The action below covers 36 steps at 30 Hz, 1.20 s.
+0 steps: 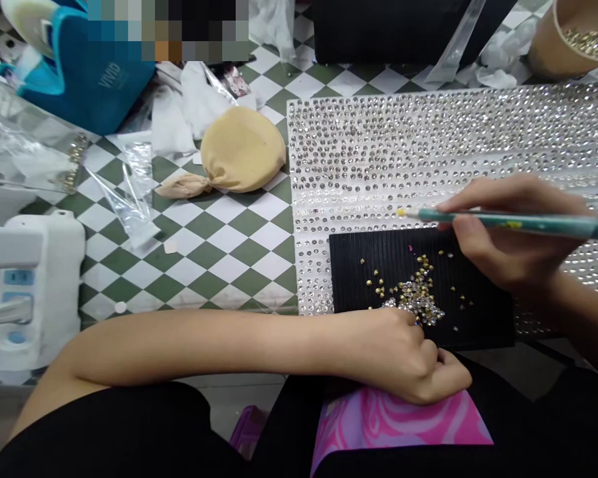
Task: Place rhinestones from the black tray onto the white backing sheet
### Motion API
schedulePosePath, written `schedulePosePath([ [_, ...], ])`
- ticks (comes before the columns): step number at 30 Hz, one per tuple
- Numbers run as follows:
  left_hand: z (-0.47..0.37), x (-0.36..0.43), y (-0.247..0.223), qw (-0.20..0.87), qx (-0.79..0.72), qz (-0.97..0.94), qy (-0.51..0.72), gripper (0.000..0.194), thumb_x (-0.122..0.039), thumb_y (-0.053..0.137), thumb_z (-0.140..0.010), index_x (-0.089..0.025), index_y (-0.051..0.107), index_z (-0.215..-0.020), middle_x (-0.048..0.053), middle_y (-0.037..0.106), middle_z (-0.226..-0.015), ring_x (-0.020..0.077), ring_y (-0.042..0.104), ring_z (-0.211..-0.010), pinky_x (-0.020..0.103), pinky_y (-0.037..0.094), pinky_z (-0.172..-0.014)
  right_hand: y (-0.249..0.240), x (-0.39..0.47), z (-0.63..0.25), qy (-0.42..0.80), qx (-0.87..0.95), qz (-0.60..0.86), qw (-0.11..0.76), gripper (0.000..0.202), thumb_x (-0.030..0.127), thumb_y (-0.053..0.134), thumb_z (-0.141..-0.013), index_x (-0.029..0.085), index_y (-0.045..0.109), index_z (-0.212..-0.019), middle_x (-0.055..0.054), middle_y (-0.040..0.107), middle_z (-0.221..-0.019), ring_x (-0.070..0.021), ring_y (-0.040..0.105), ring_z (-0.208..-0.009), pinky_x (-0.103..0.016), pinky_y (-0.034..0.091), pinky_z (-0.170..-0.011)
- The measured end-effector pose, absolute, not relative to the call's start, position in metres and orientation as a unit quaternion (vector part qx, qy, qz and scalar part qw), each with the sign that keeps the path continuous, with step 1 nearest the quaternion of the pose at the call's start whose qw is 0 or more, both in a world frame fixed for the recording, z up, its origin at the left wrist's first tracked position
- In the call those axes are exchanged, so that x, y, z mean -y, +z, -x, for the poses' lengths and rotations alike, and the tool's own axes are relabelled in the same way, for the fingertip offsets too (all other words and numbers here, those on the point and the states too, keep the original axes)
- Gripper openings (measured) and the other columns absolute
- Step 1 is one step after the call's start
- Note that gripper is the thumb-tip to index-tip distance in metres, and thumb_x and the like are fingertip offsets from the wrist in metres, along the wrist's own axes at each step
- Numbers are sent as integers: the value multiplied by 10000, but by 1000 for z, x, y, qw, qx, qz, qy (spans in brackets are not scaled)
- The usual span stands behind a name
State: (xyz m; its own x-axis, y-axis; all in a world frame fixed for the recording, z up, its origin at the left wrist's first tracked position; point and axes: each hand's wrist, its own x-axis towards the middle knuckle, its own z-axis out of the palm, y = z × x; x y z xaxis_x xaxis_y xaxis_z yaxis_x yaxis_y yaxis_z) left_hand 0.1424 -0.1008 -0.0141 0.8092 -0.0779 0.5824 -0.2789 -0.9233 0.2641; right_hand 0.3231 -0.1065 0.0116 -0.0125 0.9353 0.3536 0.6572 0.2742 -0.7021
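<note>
My right hand [503, 236] grips a teal picker pen [518, 222] whose yellow tip [401, 212] points left over a sheet covered with rows of rhinestones [428, 146]. A black ribbed tray [483, 299] lies on the sheet's near part with a small pile of loose rhinestones [418, 295]. My left hand [403, 355] rests curled at the tray's near edge, touching the pile's edge, with nothing visibly in it.
A beige cloth pouch [242, 149] lies on the green-and-white checked table [204, 245]. A white device [40, 285] stands at the left, near clear plastic bags [129, 192] and a blue bag [87, 79]. A cup of rhinestones [573, 36] stands far right. Pink fabric [398, 421] lies in my lap.
</note>
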Motion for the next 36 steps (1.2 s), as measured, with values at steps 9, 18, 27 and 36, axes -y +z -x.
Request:
schedulePosePath([
  [9,-144,102,-17,174,93,-928,315,65,-118,542,-768,-132,588,-723,-72,375,-445,73,385,-378,209,346,-395,14,106,-318,340,781,385,354,160,71,528,-813,140,604,-935,-21,634,-776,-77,598,-713,-202,489,-626],
  [18,-143,102,-18,172,95,-929,314,70,-126,539,-779,-133,585,-726,-64,389,-453,76,396,-384,215,345,-398,9,110,-321,341,787,387,338,176,73,539,-786,157,605,-926,-21,623,-790,-88,589,-702,-211,487,-608],
  [27,-144,102,-18,175,96,-928,314,67,-125,540,-779,-134,587,-732,-68,376,-449,76,395,-382,216,330,-397,11,109,-320,329,783,395,350,164,71,543,-754,171,597,-873,-7,596,-724,-85,566,-641,-212,466,-551],
  [36,-143,102,-19,172,99,-928,316,66,-130,540,-784,-132,584,-736,-68,367,-453,75,385,-381,216,315,-391,13,109,-318,326,781,397,356,146,58,507,-777,147,594,-854,-14,589,-710,-72,563,-643,-200,455,-572],
])
